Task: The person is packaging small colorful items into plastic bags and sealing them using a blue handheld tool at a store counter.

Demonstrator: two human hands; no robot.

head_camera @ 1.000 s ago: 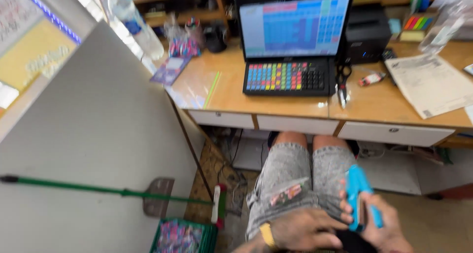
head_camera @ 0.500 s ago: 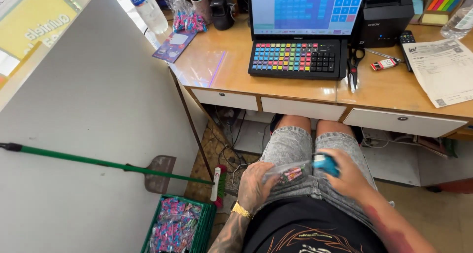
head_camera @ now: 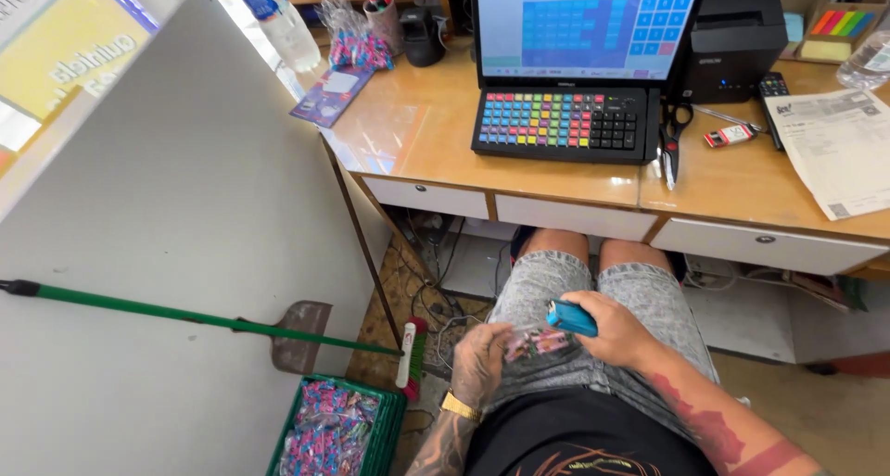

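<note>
I sit at a wooden desk (head_camera: 742, 184) and both hands rest over my lap, on grey shorts. My right hand (head_camera: 612, 328) grips a small blue stapler-like tool (head_camera: 571, 317), its end pointing left. My left hand (head_camera: 482, 360) holds a small pink and blue packet (head_camera: 538, 342) against my thigh, just under the tool's tip. A gold bracelet sits on my left wrist.
On the desk stand a screen (head_camera: 593, 22), a keyboard with coloured keys (head_camera: 567, 124), scissors (head_camera: 674, 138), a black printer (head_camera: 732, 36) and papers (head_camera: 839, 147). A green crate of pink packets (head_camera: 334, 430) sits at floor left, beside a green-handled broom (head_camera: 185, 317) and a grey panel (head_camera: 176, 253).
The view has tilted and drawn nearer to my lap. My right hand brought the blue tool left over the thigh, and my left hand now holds a packet under it.
</note>
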